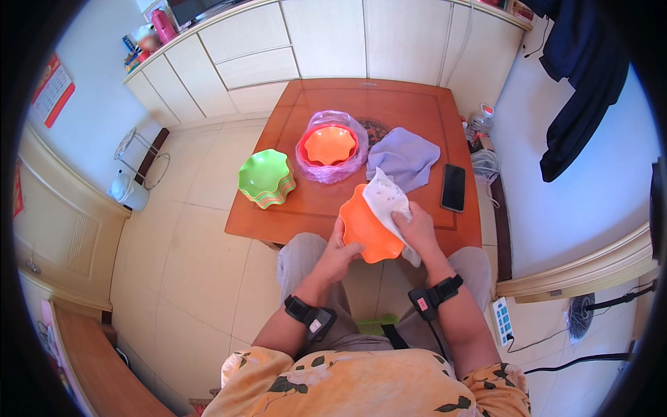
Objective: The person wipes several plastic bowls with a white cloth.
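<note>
An orange wavy-rimmed plastic dish [365,232] is held over the near edge of the wooden table [245,221]. My left hand [337,255] grips its left rim, thumb on the inner face. In my right hand [417,224] is a white cloth [385,195] with small grey marks, draped over the dish's right side. Beyond, a pink translucent plastic bag [333,173] surrounds a red dish [302,148] with another orange dish [329,145] inside. To the left stands a stack of green and orange wavy dishes [266,174]. A lavender cloth [404,156] lies crumpled past my right hand.
A black smartphone [453,187] lies near the table's right edge. Cream cabinets [328,39] run behind the table. On the floor are a lidded bin [130,194] to the left and a power strip [503,320] to the right. Dark clothing [583,88] hangs at the right wall.
</note>
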`<state>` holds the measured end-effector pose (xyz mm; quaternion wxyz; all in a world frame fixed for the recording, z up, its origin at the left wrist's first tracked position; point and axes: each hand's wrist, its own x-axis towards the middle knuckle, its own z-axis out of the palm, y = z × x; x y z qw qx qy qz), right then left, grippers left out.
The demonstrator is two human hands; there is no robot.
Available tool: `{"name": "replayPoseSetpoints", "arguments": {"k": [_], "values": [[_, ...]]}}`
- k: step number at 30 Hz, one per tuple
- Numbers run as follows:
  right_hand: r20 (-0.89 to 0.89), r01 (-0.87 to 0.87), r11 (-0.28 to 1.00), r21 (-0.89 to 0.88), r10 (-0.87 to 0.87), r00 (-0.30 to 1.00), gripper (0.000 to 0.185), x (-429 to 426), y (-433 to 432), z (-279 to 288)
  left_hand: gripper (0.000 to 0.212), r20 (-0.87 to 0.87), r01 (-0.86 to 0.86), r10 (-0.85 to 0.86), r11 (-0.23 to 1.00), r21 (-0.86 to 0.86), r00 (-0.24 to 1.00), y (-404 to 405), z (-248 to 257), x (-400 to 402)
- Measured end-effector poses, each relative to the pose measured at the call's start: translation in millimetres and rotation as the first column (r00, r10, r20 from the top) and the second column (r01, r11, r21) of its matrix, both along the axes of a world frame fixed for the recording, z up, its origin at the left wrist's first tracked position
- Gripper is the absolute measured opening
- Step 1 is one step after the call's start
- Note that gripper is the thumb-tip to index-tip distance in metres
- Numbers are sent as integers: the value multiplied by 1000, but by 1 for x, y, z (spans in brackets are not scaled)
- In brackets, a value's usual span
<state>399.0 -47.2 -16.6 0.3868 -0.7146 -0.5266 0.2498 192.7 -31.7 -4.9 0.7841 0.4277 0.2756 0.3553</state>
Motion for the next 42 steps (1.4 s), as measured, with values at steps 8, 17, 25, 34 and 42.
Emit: {"name": "replayPoseSetpoints", "arguments": {"k": [8,17,25,34,42], "values": [[-86,73,994,81,-66,994,35,-16,-7,-9,89,64,-101,88,966,238,994,-6,5,15],[-116,45,998,41,-40,993,33,-3,-1,1,92,123,12,2,993,-114,992,-1,11,4],[-56,78,992,95,-73,996,37,-7,-2,-5,88,135,-18,5,995,94,991,0,-2,5],[-50,53,993,103,-48,998,27,7,-1,2,91,5,-130,132,966,221,991,-6,13,10],[77,84,992,92,-91,993,24,13,-2,5,71,-565,506,609,290,812,557,-12,16,8]]}}
